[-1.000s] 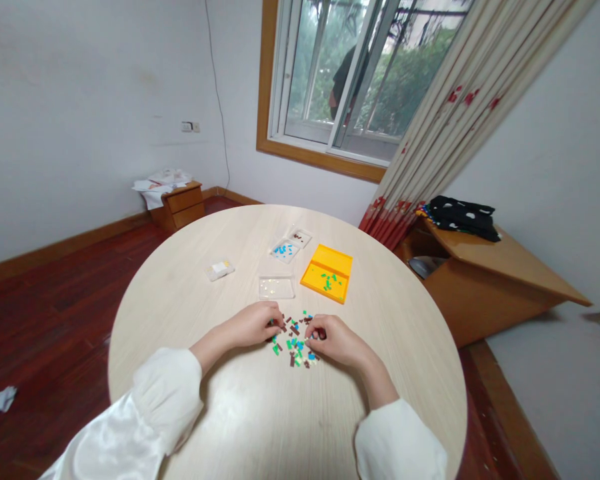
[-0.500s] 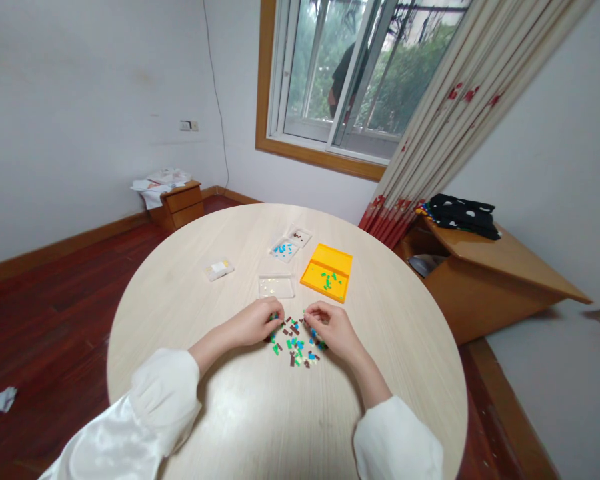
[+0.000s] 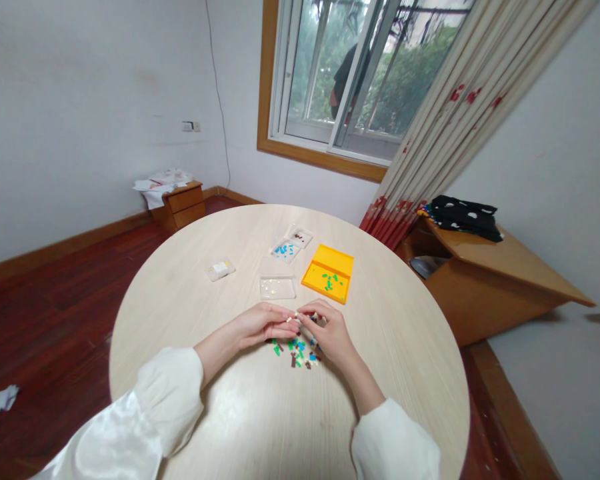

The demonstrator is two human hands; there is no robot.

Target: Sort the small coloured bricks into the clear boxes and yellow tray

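Above a loose pile of small toy bricks [image 3: 300,353] in green, brown, blue and cream, my two hands meet. My left hand [image 3: 263,325] is turned partly palm up, its fingers curled together with small cream bricks [image 3: 290,320] at the tips. Touching those fingertips, my right hand [image 3: 327,331] is closed in a pinch on a tiny cream brick. Both hands cover the far part of the pile. Just beyond them lie a clear plastic box [image 3: 278,297] with a few cream bricks and an open yellow case [image 3: 307,281] with green bricks.
Farther back, a clear case [image 3: 294,257] holds blue bricks, beside another clear tray [image 3: 309,233] with brown ones. A flat clear packet [image 3: 213,273] with a white label lies to the left. The round wooden table [image 3: 180,280] has its far edge near the window wall.
My left hand has moved right and turned its palm upward, and my right hand has shifted slightly left, so their fingertips now meet. Cream bricks now show between the fingers.
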